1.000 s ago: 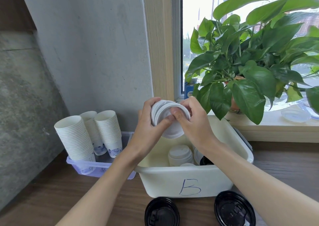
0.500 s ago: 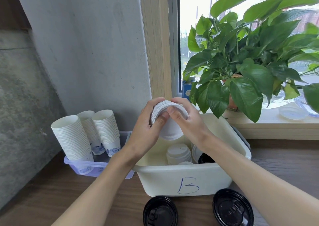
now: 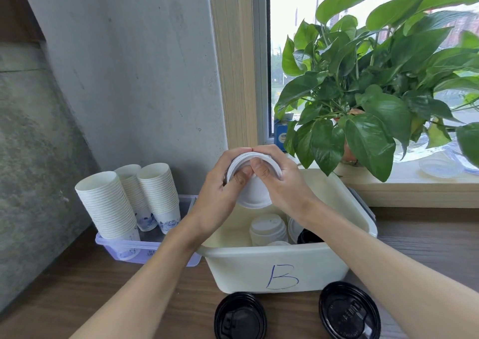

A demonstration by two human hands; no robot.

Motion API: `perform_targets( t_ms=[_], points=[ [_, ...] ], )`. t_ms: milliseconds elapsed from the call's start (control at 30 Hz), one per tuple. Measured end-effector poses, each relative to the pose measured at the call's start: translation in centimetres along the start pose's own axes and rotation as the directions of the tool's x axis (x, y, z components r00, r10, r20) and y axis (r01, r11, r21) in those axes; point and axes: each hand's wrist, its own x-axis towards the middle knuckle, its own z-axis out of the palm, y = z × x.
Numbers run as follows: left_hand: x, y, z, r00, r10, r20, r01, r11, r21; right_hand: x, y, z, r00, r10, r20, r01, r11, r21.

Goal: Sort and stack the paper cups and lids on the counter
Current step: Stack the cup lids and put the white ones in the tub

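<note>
Your left hand [image 3: 220, 196] and right hand [image 3: 282, 185] grip a stack of white lids [image 3: 255, 183] above the bin [image 3: 280, 268], fingers [image 3: 242, 178] curled round its rim, thumbs pressing its face.

Likely a café or office pantry corner. Wooden counter [image 3: 77, 299] met a bare concrete wall [image 3: 129, 79] at its back edge. Bulk stacks of paper cups [image 3: 108, 204], bin [image 3: 259, 268] of lids [image 3: 268, 228], plant [image 3: 375, 92] on windowsill [image 3: 414, 185].
</note>
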Motion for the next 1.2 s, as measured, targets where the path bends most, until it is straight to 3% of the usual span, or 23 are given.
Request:
perform_targets(
  t_ms=[233, 533, 1200],
  points=[
    [-0.1, -0.3, -0.1, 0.991, -0.133, 0.013, 0.133, 0.989, -0.068, -0.2, -0.3, -0.1, 0.997, 0.020, -0.070, -0.016, 0.998, 0.055],
    [0.1, -0.1, -0.2, 0.989, -0.147, 0.007, 0.147, 0.987, -0.069, -0.4, -0.9, -1.0, 0.996, 0.092, -0.018, -0.089, 0.987, 0.130],
    [0.0, -0.1, -0.6, 0.987, -0.137, 0.087, 0.141, 0.989, -0.049, -0.2, -0.4, -1.0, 0.999, -0.033, -0.020, 0.031, 0.996, -0.080]
  ],
)
